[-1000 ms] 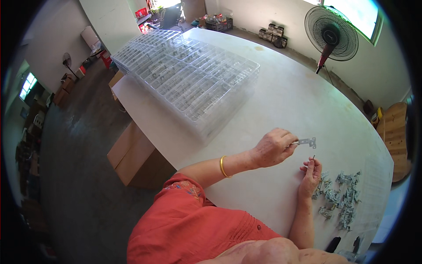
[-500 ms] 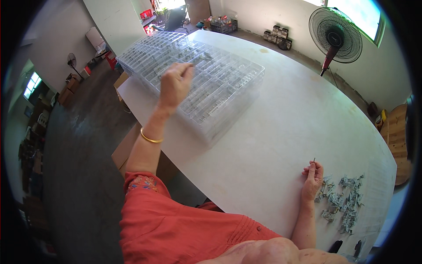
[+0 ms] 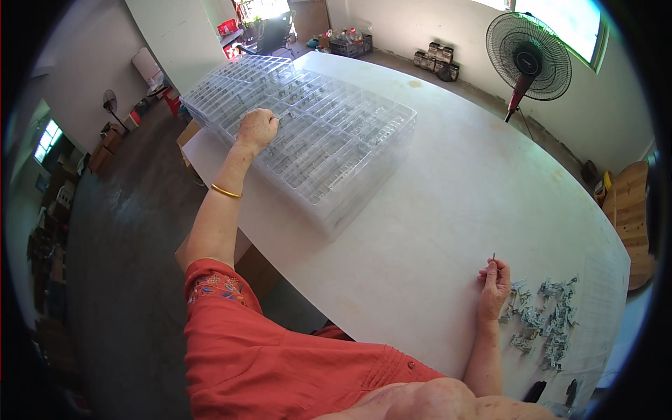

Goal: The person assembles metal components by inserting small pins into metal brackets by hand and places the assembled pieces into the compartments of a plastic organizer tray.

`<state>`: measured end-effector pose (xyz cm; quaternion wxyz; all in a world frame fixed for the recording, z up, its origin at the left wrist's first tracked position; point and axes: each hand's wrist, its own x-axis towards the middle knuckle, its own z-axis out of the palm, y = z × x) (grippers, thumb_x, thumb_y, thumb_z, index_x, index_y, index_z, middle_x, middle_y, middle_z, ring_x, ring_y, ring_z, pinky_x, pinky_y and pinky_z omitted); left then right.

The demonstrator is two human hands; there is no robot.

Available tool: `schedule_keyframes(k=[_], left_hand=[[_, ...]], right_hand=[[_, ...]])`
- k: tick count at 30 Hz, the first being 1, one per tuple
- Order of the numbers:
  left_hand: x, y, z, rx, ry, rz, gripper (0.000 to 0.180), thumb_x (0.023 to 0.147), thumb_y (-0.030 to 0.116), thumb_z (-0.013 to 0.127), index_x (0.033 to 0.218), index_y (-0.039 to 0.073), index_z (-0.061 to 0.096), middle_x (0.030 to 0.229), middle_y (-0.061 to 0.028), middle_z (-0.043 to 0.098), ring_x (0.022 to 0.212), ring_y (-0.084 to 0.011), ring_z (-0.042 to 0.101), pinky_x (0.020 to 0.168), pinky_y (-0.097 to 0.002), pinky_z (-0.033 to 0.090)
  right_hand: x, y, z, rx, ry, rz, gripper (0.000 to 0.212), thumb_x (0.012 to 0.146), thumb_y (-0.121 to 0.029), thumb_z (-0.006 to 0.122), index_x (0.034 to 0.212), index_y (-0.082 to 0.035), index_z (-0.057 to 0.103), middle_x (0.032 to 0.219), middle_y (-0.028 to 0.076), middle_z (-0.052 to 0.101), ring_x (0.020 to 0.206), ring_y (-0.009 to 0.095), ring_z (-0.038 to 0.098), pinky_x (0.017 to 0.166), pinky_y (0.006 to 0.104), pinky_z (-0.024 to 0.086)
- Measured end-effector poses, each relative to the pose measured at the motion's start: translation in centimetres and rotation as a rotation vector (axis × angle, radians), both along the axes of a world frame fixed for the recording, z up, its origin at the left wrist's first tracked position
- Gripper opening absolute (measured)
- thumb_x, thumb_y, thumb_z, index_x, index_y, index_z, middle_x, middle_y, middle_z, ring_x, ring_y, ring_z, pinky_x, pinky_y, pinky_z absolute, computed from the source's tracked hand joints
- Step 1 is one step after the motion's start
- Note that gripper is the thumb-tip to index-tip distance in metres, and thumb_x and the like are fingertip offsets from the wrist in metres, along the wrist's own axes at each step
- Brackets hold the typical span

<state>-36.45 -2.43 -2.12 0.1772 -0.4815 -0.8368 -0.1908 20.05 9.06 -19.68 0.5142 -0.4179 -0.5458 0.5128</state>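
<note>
My left hand (image 3: 257, 129) is closed over the left side of a stack of clear plastic compartment trays (image 3: 334, 210). Its curled fingers hide whatever is in them, if anything. The long narrow compartments hold rows of small metal parts. Lower right, my right hand (image 3: 495, 290) is near the table top, thumb and fingers pinching a thin short rod (image 3: 494, 256) that sticks up from the fingertips. Right beside that hand lies a loose pile of small silvery metal parts (image 3: 556, 329).
The trays and the pile share a white table (image 3: 420, 231). A standing fan (image 3: 526, 63) is beyond its far right edge. Two dark objects (image 3: 535, 392) lie at the near right edge. Cardboard boxes (image 3: 262, 269) are below the left edge.
My left hand has moved left and slightly down across the trays. My right hand keeps its pinch on the rod with hardly any movement. The view has shifted slightly.
</note>
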Motion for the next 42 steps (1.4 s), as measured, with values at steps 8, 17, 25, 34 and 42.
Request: schedule_keyframes(k=[8, 17, 25, 34, 42], left_hand=[[0.1, 0.6, 0.1, -0.219, -0.067, 0.094, 0.026, 0.081, 0.020, 0.061, 0.083, -0.004, 0.071, 0.090, -0.0264, 0.068, 0.090, -0.0407, 0.067, 0.083, -0.0466, 0.052], [1.1, 0.4, -0.6, -0.243, 0.066, 0.168, 0.028, 0.082, 0.022, 0.061, 0.087, -0.003, 0.072, 0.094, -0.0269, 0.067, 0.091, -0.0424, 0.066, 0.082, -0.0486, 0.053], [-1.4, 0.0, 0.2, -0.061, 0.312, -0.066, 0.031, 0.090, 0.024, 0.054, 0.076, -0.001, 0.064, 0.080, -0.0244, 0.063, 0.077, -0.0442, 0.061, 0.068, -0.0531, 0.046], [2.7, 0.9, -0.3, -0.198, 0.084, -0.021, 0.051, 0.095, 0.040, 0.050, 0.074, -0.003, 0.069, 0.078, -0.0284, 0.062, 0.080, -0.0450, 0.064, 0.068, -0.0519, 0.048], [2.5, -0.9, 0.1, -0.198, -0.007, 0.008, 0.050, 0.096, 0.039, 0.049, 0.082, -0.005, 0.069, 0.095, -0.0279, 0.066, 0.092, -0.0449, 0.063, 0.084, -0.0505, 0.047]], right_hand=[[-0.1, 0.0, 0.1, -0.012, -0.007, 0.008, 0.013, 0.100, -0.017, 0.057, 0.107, -0.008, 0.062, 0.096, -0.003, 0.062, 0.076, 0.004, 0.056, 0.068, 0.0202, 0.048], [0.5, -0.7, -0.3, -0.010, -0.052, 0.004, 0.009, 0.099, -0.014, 0.056, 0.105, -0.008, 0.062, 0.093, -0.002, 0.061, 0.075, 0.004, 0.056, 0.065, 0.0193, 0.047], [-1.7, 0.4, 0.4, 0.095, -0.114, 0.025, 0.006, 0.096, -0.011, 0.060, 0.101, -0.007, 0.061, 0.080, -0.001, 0.057, 0.069, 0.006, 0.054, 0.060, 0.0217, 0.044], [0.4, -0.8, 0.1, -0.014, -0.074, 0.026, 0.007, 0.099, -0.013, 0.058, 0.103, -0.010, 0.062, 0.084, -0.006, 0.058, 0.073, 0.003, 0.054, 0.062, 0.0181, 0.043], [0.1, -0.6, -0.3, -0.027, -0.050, 0.053, 0.009, 0.099, -0.014, 0.058, 0.106, -0.010, 0.062, 0.093, -0.006, 0.063, 0.076, 0.001, 0.054, 0.066, 0.0175, 0.044]])
